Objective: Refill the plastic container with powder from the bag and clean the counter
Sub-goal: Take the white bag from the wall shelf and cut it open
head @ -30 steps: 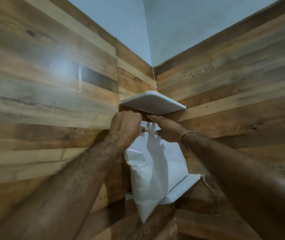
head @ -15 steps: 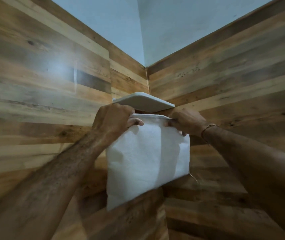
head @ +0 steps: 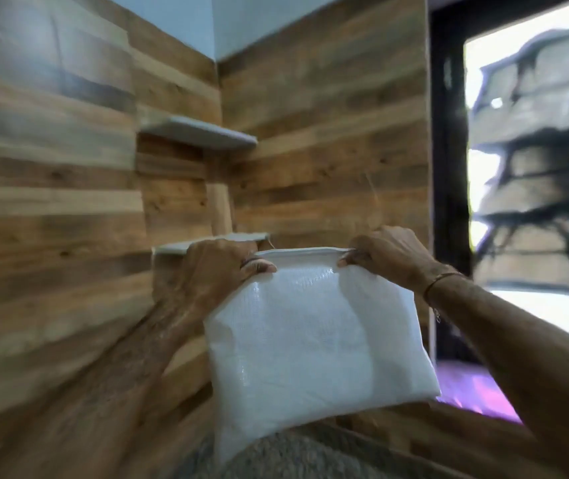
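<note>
A white woven powder bag (head: pixel 310 340) hangs in front of me, held by its folded top edge. My left hand (head: pixel 217 267) grips the top left corner and my right hand (head: pixel 387 257) grips the top right corner. The bag is full and bulges below the hands, clear of the wall. Its lower edge hangs just above a grey speckled counter (head: pixel 297 454). No plastic container is in view.
Wood-plank walls meet in a corner behind the bag, with an upper corner shelf (head: pixel 203 133) and a lower corner shelf (head: pixel 214 242). A dark-framed window (head: pixel 532 167) is at the right. A purple surface (head: pixel 476 388) shows below it.
Both hands have carried the bag down and away from the corner shelves, toward me. The view has swung right, and the window now shows.
</note>
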The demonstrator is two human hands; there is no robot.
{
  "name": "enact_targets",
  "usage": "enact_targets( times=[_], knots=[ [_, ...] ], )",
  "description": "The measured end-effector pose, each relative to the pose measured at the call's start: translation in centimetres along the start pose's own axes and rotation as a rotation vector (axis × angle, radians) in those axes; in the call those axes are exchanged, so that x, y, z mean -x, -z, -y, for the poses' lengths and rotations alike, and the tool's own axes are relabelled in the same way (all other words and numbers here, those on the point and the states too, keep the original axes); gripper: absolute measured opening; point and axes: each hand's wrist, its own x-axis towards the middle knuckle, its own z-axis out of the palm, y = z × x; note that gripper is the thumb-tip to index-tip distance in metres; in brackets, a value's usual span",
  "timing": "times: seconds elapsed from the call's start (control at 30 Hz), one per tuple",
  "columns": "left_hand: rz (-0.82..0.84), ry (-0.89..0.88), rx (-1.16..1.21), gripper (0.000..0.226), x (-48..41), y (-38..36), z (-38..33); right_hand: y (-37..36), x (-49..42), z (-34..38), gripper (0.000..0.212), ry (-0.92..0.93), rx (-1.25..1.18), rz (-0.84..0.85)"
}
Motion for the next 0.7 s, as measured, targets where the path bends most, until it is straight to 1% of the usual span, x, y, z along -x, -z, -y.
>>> enact_targets(
  times=[0.07, 0.2, 0.3, 0.43, 0.5, 0.53, 0.6, 0.63, 0.7],
  knots=[
    [0.08, -0.014, 0.08, 0.06, 3.6, -1.1, -4.4, -1.0, 6.2, -1.3, 0.05, -0.05, -0.032, 0.084],
    [0.141, -0.029, 0.236, 0.053, 11.3, -2.2, -12.5, -3.4, 17.6, -2.5, 0.032, -0.122, -0.126, 0.217],
    [0.297, 0.0, 0.319, 0.065, 18.1, -3.9, -16.4, -5.8, 24.6, -2.4, 0.027, -0.178, -0.18, 0.332],
    [0.461, 0.073, 0.338, 0.07, 26.8, -5.8, -20.0, -8.7, 31.7, -0.7, 0.01, -0.277, -0.246, 0.437],
    [0.537, 0.095, 0.321, 0.075, 30.8, -6.4, -21.1, -10.6, 34.5, 0.5, 0.006, -0.321, -0.265, 0.482],
    [0.567, 0.1, 0.317, 0.075, 32.7, -6.7, -21.4, -11.6, 35.9, 1.2, 0.008, -0.343, -0.286, 0.506],
    [0.621, 0.106, 0.308, 0.068, 36.1, -7.0, -21.8, -13.5, 38.2, 2.4, 0.019, -0.383, -0.334, 0.55],
    [0.649, 0.11, 0.306, 0.062, 37.4, -6.8, -21.9, -14.3, 39.2, 3.1, 0.021, -0.41, -0.363, 0.551],
    [0.706, 0.131, 0.291, 0.052, 38.7, -5.9, -22.0, -15.6, 40.5, 4.4, 0.018, -0.455, -0.388, 0.502]
  ],
)
